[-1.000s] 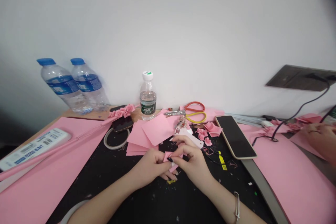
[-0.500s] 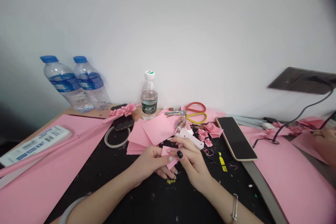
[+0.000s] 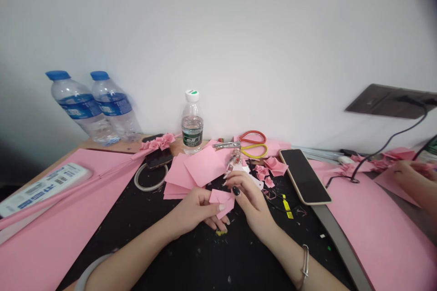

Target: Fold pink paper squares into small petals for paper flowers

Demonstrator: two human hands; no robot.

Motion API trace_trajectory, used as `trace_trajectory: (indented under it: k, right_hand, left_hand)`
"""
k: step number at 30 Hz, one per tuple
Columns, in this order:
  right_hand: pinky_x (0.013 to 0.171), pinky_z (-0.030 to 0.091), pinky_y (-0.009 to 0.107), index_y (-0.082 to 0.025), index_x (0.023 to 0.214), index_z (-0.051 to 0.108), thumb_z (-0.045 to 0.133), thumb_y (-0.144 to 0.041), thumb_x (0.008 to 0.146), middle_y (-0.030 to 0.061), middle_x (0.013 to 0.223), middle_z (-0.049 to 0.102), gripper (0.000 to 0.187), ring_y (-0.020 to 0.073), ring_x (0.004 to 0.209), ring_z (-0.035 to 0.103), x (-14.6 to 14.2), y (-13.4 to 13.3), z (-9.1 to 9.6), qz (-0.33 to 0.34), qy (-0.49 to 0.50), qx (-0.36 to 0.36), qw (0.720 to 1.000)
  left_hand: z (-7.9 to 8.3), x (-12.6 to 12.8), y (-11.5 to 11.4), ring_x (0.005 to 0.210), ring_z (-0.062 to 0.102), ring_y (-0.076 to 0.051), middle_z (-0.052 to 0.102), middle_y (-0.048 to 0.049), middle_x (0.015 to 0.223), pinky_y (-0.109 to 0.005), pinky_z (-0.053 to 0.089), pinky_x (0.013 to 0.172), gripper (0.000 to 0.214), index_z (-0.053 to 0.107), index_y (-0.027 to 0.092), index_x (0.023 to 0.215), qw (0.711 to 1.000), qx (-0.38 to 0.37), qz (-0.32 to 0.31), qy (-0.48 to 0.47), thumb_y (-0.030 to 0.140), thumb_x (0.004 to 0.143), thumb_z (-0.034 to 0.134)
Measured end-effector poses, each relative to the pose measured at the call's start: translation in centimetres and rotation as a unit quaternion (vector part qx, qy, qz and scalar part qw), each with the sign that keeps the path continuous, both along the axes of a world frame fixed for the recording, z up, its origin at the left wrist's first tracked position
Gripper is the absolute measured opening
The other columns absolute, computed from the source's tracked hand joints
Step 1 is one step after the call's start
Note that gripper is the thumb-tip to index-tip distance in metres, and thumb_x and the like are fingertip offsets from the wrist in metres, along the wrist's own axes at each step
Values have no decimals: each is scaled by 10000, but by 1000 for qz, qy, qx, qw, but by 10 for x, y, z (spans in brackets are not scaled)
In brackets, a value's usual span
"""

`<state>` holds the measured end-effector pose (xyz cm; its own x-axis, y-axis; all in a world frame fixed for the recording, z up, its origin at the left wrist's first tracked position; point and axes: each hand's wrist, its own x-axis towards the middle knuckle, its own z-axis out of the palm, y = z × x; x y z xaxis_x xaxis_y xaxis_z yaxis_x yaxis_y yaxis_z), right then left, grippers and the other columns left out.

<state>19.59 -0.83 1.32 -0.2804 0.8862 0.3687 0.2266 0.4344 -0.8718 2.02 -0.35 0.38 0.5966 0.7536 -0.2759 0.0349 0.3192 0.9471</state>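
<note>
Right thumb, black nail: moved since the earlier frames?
Yes. The right thumb has shifted rightward and up the view, judged against the water bottle standing by the wall.

Left forearm [image 3: 133, 254] bare, lower left of frame; wide, smooth, pale bangle [image 3: 90, 273] on it near the bottom edge, looks like stone or plastic, material unclear. Right forearm [image 3: 283, 254] also bare, lower right; slim silver bracelet [image 3: 305, 261] on it, polished metal band. Right hand [image 3: 249, 200]: glossy black thumbnail [image 3: 236, 190], long and rounded. Left hand [image 3: 194, 211]: pale, light-toned fingernail [image 3: 221, 207], polish unclear at this resolution. No cables or markings on either arm.
</note>
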Motion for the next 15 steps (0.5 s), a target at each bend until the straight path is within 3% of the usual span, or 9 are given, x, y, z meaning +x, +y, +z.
trace_trajectory:
  k: [3,5,9,15]
  right_hand:
    - [523,358,234,-184,839,518,465,-263,859,-1,702,489,97,131,601,455,1,0,-3,11,-52,-27,998]
    - [473,283,220,-183,683,470,466,-237,855,-43,584,393,180,101,515,356,0,0,-5,62,-116,-44,990]
    - [443,214,210,-180,567,376,428,-260,880,-66,531,289,327,81,484,277,-1,-1,-3,148,-164,-93,971]
    - [432,219,214,-183,558,361,375,-234,898,-62,509,324,344,76,456,302,-6,-5,2,126,-172,-52,976]
  left_hand:
    - [2,-1,-2,609,685,-172,728,-98,695,-213,486,553,245,690,94,732,999,8,-51,-6,309,774,578]
    - [3,-1,-4,620,687,-173,727,-91,693,-210,483,554,232,692,99,728,997,9,-79,-4,286,780,566]
    - [2,-2,-6,628,691,-174,728,-92,694,-206,481,553,233,698,98,716,994,13,-109,5,259,790,546]
    - [-2,-3,-5,605,687,-172,732,-111,730,-205,471,531,269,702,96,710,993,-1,-120,-1,290,797,537]
